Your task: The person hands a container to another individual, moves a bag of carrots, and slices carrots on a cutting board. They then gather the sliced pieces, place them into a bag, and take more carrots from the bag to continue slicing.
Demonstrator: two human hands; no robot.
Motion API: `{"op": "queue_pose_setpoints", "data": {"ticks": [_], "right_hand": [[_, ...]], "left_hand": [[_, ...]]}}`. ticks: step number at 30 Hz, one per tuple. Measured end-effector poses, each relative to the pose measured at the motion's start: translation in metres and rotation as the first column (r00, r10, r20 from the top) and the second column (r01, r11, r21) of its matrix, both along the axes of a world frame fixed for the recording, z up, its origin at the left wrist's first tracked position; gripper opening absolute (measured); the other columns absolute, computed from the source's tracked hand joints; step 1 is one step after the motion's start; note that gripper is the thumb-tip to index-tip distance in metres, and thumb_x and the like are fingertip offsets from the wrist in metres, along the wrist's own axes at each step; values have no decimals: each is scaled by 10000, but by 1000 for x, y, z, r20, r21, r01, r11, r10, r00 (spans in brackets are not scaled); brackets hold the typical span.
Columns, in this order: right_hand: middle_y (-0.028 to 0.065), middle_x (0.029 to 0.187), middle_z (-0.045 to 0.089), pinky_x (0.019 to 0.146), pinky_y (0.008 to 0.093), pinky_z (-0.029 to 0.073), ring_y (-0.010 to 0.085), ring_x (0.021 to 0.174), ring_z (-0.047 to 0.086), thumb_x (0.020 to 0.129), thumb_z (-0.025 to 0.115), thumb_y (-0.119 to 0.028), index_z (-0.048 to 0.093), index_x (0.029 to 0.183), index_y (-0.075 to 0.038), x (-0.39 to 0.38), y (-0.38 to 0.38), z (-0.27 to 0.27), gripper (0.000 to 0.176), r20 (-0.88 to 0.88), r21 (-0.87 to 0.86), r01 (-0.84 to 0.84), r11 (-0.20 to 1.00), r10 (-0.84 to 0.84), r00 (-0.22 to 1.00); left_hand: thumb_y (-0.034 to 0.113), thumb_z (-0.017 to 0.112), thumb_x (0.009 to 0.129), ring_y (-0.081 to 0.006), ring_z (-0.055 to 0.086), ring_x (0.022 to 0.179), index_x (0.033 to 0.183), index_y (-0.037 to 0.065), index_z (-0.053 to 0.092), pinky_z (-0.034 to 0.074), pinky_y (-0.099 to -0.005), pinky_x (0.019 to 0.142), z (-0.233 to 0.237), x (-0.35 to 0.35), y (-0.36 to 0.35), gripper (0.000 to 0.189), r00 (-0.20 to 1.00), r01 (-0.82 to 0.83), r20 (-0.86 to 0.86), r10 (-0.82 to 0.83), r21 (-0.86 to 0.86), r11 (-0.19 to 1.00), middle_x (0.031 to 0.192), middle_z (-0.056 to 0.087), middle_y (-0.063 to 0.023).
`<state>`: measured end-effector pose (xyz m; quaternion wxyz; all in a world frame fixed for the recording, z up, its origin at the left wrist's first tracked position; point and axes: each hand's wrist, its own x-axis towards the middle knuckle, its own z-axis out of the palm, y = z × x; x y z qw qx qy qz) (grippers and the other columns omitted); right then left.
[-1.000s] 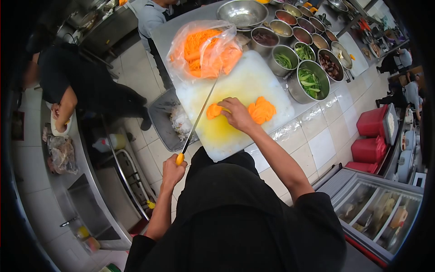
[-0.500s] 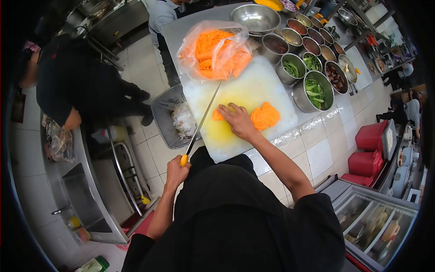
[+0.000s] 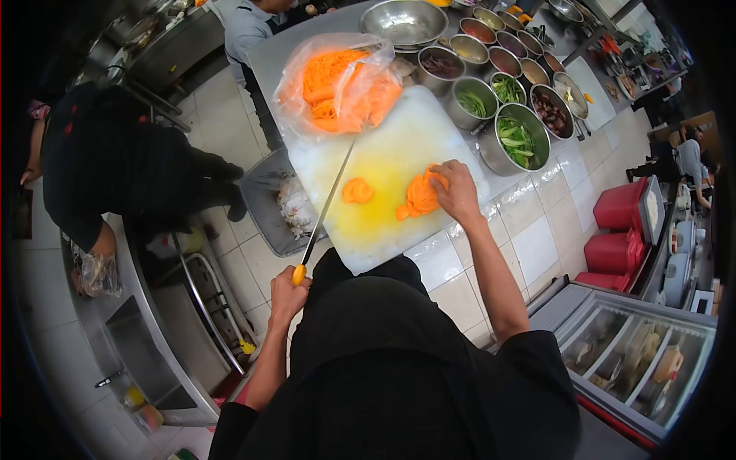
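My left hand (image 3: 287, 295) grips the yellow handle of a long thin knife (image 3: 326, 203). Its blade reaches across the white cutting board (image 3: 399, 146) toward a plastic bag of shredded carrot (image 3: 333, 84). My right hand (image 3: 454, 192) rests on a pile of orange carrot slices (image 3: 418, 198) at the board's right side, fingers closed over it. A small stack of carrot slices (image 3: 356, 190) lies free at the board's middle, just right of the blade.
Several steel bowls of greens and sauces (image 3: 515, 138) crowd the counter beyond the board. A grey bin (image 3: 268, 203) stands on the floor to the left, near a person in black (image 3: 115, 169). Red crates (image 3: 625, 207) and a glass-topped freezer (image 3: 636, 360) are on the right.
My right hand left the small carrot stack at the board's middle and moved right onto the larger pile. The knife stayed in place along the board's left side.
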<state>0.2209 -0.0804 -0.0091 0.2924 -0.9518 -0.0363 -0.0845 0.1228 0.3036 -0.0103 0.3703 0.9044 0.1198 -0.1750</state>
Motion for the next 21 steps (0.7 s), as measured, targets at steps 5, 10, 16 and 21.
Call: {"op": "queue_pose_setpoints", "data": {"ticks": [5, 10, 16, 21], "right_hand": [[129, 986, 605, 845, 392, 474, 335, 918, 584, 749, 764, -102, 645, 1063, -24, -9, -3, -9, 345, -75, 25, 84, 996, -82, 994], [134, 968, 598, 819, 401, 485, 324, 932, 589, 714, 762, -48, 611, 974, -26, -4, -1, -16, 301, -175, 142, 130, 981, -105, 979], [122, 906, 604, 763, 374, 503, 285, 840, 606, 680, 746, 13, 631, 903, -16, 2, 8, 0, 252, -238, 191, 170, 967, -122, 964], [91, 864, 642, 703, 309, 514, 188, 767, 624, 726, 752, -17, 655, 879, -8, 13, 1, -2, 181, -282, 339, 87, 937, 13, 959]], "left_hand": [[158, 632, 731, -395, 613, 675, 791, -48, 587, 461, -440, 634, -5, 3, -1, 219, 1000, 22, 12, -22, -8, 1000, 710, 617, -252], [157, 630, 731, -382, 607, 652, 792, -49, 586, 460, -435, 625, -2, 3, -3, 219, 1000, 12, 16, -12, -20, 1000, 699, 613, -248], [160, 633, 732, -362, 603, 630, 797, -51, 594, 459, -425, 613, 0, -3, -3, 224, 999, -36, 20, 37, -42, 998, 686, 610, -240], [164, 638, 732, -358, 604, 629, 801, -50, 599, 459, -421, 611, -4, -7, 0, 228, 998, -52, 33, 53, -42, 998, 685, 613, -235]]}}
